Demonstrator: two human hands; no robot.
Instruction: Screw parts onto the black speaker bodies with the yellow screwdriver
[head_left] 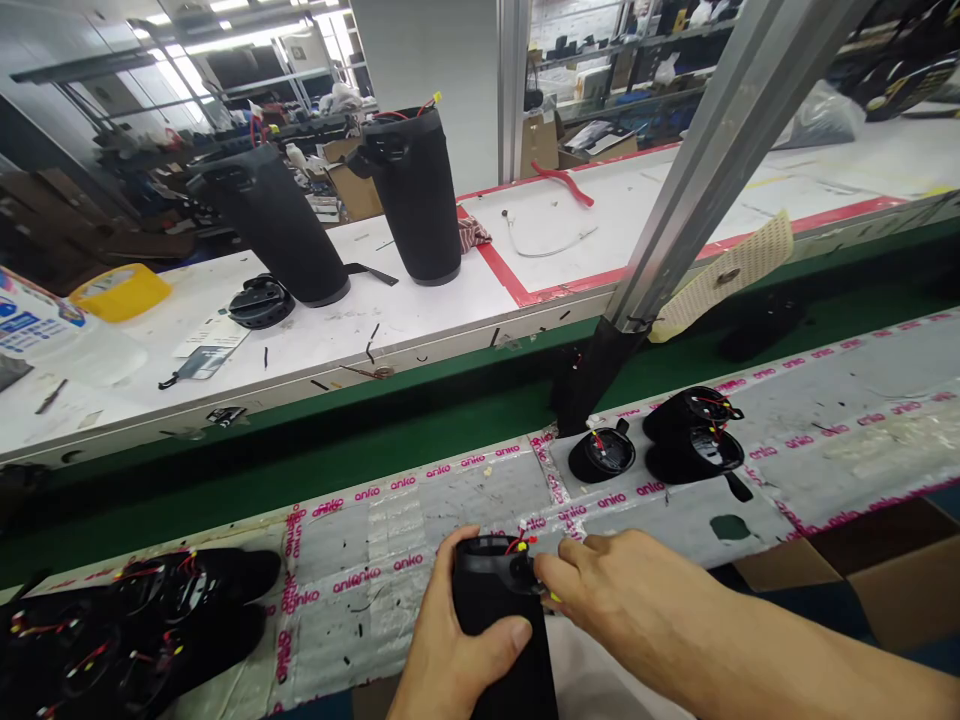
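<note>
Head: left fingers (504,642) clasp black cylinder (489,595) by taped bench (487,500), shelves (626,49) beyond (right fingers (561,575) unclear).

Yellow tape roll (142,299) on white bench (322,342). Red strip (574,188) near thin cable (541,256). Metal post (679,180) slants; yellowish perforated sheet (750,262) beside it. Open cardboard box (896,585), lower right.

Bright | ceiling tubes (251,38) glow upper left | sheen on plastic sheeting (892,450) | edges stretched

Bare left hand (456,662) grips, thumb (501,642) angled inward; bare right hand (609,578) has fingers (559,580) bent, forearm (750,645) slanting in from lower right.
</note>
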